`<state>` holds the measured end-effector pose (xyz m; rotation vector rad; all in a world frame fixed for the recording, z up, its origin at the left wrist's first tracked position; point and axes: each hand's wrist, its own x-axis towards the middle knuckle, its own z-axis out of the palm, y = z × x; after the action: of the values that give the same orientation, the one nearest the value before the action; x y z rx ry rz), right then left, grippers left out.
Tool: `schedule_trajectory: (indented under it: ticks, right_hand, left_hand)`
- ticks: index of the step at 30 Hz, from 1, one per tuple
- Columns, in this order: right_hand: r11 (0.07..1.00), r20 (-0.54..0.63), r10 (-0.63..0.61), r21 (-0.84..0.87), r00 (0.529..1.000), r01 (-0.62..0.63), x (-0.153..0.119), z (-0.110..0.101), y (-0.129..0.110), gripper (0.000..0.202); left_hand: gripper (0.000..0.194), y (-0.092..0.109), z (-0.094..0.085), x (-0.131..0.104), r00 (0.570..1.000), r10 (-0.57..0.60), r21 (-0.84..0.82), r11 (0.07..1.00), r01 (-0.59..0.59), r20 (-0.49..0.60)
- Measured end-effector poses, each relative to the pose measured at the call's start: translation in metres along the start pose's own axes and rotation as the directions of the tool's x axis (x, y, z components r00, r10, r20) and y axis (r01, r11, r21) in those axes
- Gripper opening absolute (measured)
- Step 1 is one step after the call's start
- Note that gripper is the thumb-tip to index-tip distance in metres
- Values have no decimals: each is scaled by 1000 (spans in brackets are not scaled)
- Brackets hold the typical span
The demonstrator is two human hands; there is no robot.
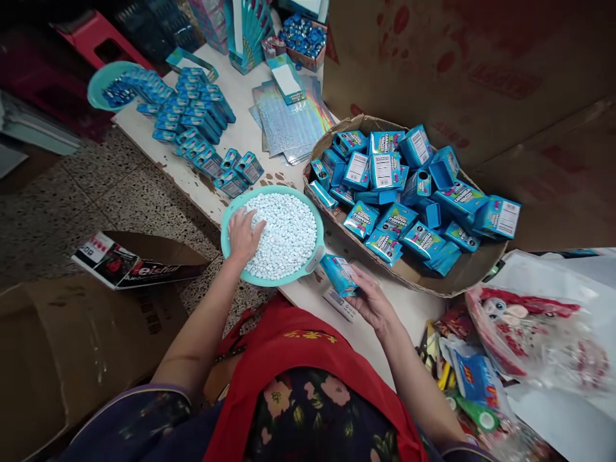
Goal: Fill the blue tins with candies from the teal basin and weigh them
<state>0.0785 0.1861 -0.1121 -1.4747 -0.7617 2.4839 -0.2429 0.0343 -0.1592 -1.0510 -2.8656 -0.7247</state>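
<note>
A teal basin (224,240) full of small white candies (289,234) sits at the near edge of the table. My left hand (244,234) rests on the candies at the basin's left side, fingers spread, fingertips partly among them. Just right of the basin, my right hand (370,296) holds a small blue box (339,274), tilted, its left end near the basin's handle. Under it, a flat grey device with buttons (338,305) lies on the table, partly covered.
A cut-down carton (433,287) of blue boxes stands at right. Rows of blue boxes (192,119), holographic sheets (289,122) and a second teal basin (99,86) lie behind. Plastic-wrapped items (543,333) are at lower right, cardboard (72,340) at left.
</note>
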Motion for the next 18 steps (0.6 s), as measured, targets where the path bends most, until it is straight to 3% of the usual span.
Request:
schedule_trajectory:
  ticks: [4,8,11,15,18]
  right_hand:
    - [982,-136,-142,-146,980,122,-1,-22,16,74]
    - [945,-249,-272,-251,929,210,-6,-42,24,68]
    - [938,-257,-308,-245,916,247,-10,-49,28,65]
    - [916,-215,-284,-347,934,199,-12,-50,37,77]
    - [858,-216,-345,-468,914,213,-14,-47,39,83]
  left_hand:
    - [44,-1,13,4,996,-88,-7,996,88,3]
    - [44,13,17,9,987,-151,-33,988,152,48]
    - [41,26,16,11,978,-192,-30,980,195,78]
    - [29,37,17,14,977,-202,4,979,202,67]
    - [22,39,17,17,976,-211,-94,972,215,52]
